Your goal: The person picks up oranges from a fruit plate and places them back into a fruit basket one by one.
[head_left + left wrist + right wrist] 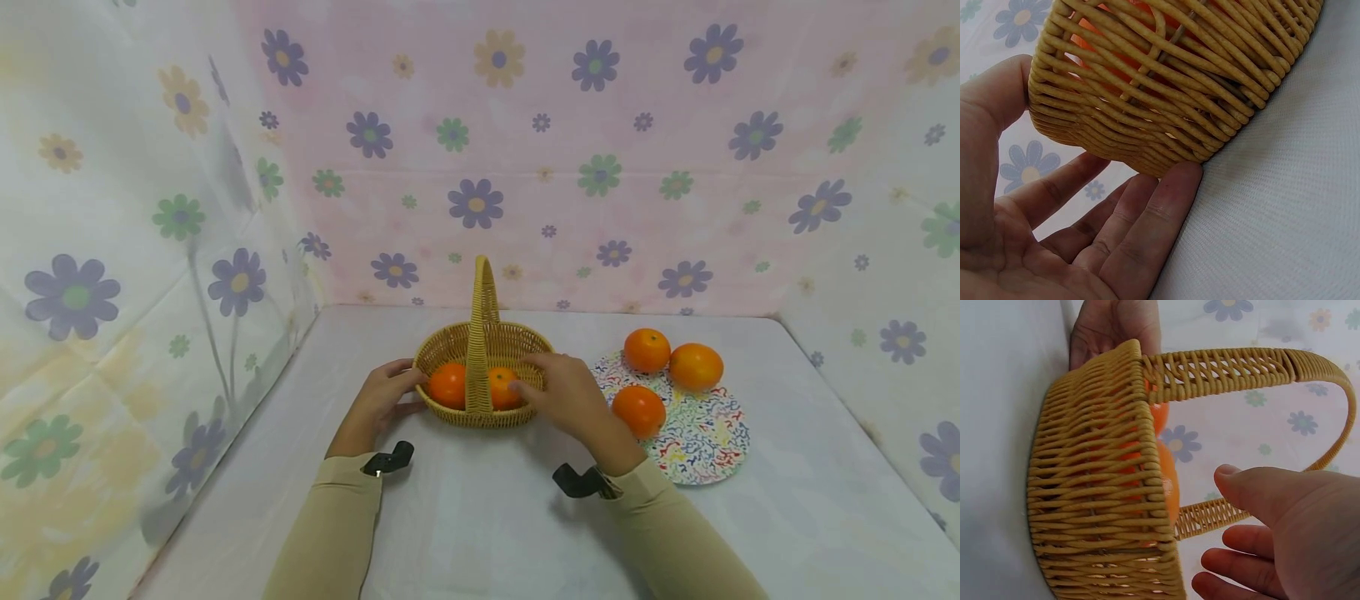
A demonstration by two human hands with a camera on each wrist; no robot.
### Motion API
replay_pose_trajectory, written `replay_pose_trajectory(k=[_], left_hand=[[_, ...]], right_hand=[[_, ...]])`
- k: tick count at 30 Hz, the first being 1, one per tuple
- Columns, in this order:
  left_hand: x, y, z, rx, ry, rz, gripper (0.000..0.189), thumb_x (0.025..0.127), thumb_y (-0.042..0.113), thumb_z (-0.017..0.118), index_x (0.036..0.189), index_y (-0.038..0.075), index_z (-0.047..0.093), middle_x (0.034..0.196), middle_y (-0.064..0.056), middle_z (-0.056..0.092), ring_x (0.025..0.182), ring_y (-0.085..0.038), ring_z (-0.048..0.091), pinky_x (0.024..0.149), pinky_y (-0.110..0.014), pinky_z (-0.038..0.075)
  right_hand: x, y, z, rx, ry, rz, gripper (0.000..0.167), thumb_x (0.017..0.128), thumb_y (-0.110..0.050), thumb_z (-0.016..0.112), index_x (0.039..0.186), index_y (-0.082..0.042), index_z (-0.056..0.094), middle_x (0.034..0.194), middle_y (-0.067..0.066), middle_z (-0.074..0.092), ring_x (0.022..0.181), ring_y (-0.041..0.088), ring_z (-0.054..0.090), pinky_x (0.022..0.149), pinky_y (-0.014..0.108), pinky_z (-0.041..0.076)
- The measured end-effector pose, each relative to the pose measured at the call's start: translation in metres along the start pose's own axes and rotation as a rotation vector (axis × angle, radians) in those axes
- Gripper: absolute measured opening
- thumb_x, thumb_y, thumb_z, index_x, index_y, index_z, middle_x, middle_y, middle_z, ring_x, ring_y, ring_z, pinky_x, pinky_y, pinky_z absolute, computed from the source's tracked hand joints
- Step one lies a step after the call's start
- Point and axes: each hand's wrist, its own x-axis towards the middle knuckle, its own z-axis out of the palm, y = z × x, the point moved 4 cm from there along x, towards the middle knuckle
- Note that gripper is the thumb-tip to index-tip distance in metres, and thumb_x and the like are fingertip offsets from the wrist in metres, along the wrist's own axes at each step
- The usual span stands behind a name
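Toward the table's (465, 517) far edge, the left hand (382, 393) is gripping the basket (495, 419), the slack-fingered right hand (567, 393) seemingly loading, needing another orange (639, 412).

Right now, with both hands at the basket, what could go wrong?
1. The left hand holds only the left end of the basket; a lift from there might tip it and roll the fruits inside.
2. The right hand is open close to the arched handle; a move inward could bump it.
3. The plate lies right beside the right forearm; swinging outward might knock its front fruit.
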Motion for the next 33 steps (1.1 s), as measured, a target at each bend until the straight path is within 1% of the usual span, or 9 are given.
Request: replay_pose_trajectory(k=[1,2,5,7,8,10,19,24,33], left_hand=[[0.0,0.0,0.0,-0.001,-0.001,0.001,0.058,0.092,0.024,0.071,0.147,0.013,0.055,0.146,-0.013,0.055,0.128,-0.032,0.058,0.09,-0.041,0.064],[0.0,0.0,0.0,-0.002,-0.003,0.001,0.058,0.092,0.024,0.071,0.147,0.013,0.055,0.147,-0.013,0.054,0.128,-0.033,0.057,0.091,-0.041,0.064],[0.0,0.0,0.0,-0.002,-0.004,0.002,0.059,0.092,0.024,0.071,0.147,0.012,0.054,0.147,-0.013,0.054,0.129,-0.033,0.057,0.091,-0.041,0.064],[0.0,0.0,0.0,-0.005,-0.005,0.001,0.059,0.092,0.024,0.071,0.147,0.012,0.055,0.147,-0.013,0.055,0.13,-0.033,0.057,0.091,-0.042,0.064],[0.0,-0.001,0.0,-0.006,-0.005,0.001,0.059,0.092,0.023,0.071,0.147,0.012,0.055,0.147,-0.013,0.055,0.13,-0.033,0.057,0.091,-0.042,0.064],[0.001,-0.001,0.0,-0.007,-0.006,0.0,0.058,0.092,0.023,0.071,0.147,0.012,0.055,0.147,-0.013,0.055,0.13,-0.033,0.057,0.091,-0.042,0.063],[0.001,0.0,0.0,0.003,0.008,-0.001,0.057,0.091,0.024,0.071,0.145,0.013,0.057,0.145,-0.011,0.056,0.13,-0.032,0.057,0.091,-0.041,0.064],[0.0,0.0,0.0,-0.001,0.008,0.0,0.057,0.092,0.024,0.071,0.146,0.013,0.056,0.145,-0.012,0.056,0.13,-0.032,0.057,0.092,-0.041,0.063],[-0.001,0.0,0.0,0.002,0.007,-0.002,0.057,0.092,0.024,0.071,0.145,0.013,0.056,0.145,-0.012,0.056,0.13,-0.032,0.057,0.092,-0.041,0.063]], right_hand=[[0.0,0.001,-0.002,0.011,-0.003,0.007,0.053,0.093,-0.043,0.076,0.136,-0.014,0.068,0.124,0.008,0.074,0.087,0.028,0.066,0.083,0.044,0.062],[0.0,0.001,-0.004,0.011,-0.001,0.009,0.053,0.093,-0.043,0.076,0.136,-0.014,0.068,0.125,0.008,0.074,0.088,0.028,0.067,0.084,0.044,0.062],[0.0,0.002,-0.012,0.031,0.013,0.019,0.05,0.092,-0.041,0.077,0.133,-0.013,0.07,0.132,0.008,0.071,0.111,0.03,0.07,0.098,0.049,0.06],[0.0,0.004,-0.016,0.045,0.026,0.021,0.047,0.092,-0.039,0.078,0.131,-0.013,0.071,0.132,0.008,0.071,0.116,0.031,0.069,0.102,0.05,0.058],[0.0,0.005,-0.018,0.042,0.035,0.025,0.047,0.092,-0.039,0.078,0.13,-0.014,0.072,0.132,0.007,0.071,0.125,0.03,0.065,0.108,0.052,0.054],[-0.001,0.007,-0.022,0.045,0.048,0.036,0.048,0.091,-0.04,0.078,0.13,-0.013,0.071,0.133,0.007,0.071,0.13,0.031,0.062,0.112,0.054,0.051],[0.001,0.026,-0.039,-0.006,0.107,0.062,0.052,0.092,-0.044,0.077,0.134,-0.014,0.069,0.134,0.011,0.07,0.128,0.034,0.063,0.109,0.055,0.052],[0.001,0.035,-0.05,0.037,0.104,0.105,0.048,0.094,-0.04,0.075,0.136,-0.015,0.067,0.137,0.013,0.068,0.13,0.035,0.061,0.11,0.057,0.051],[-0.002,0.058,-0.07,0.089,0.087,0.205,0.051,0.097,-0.042,0.07,0.14,-0.017,0.063,0.148,0.014,0.059,0.139,0.038,0.052,0.113,0.06,0.047]])
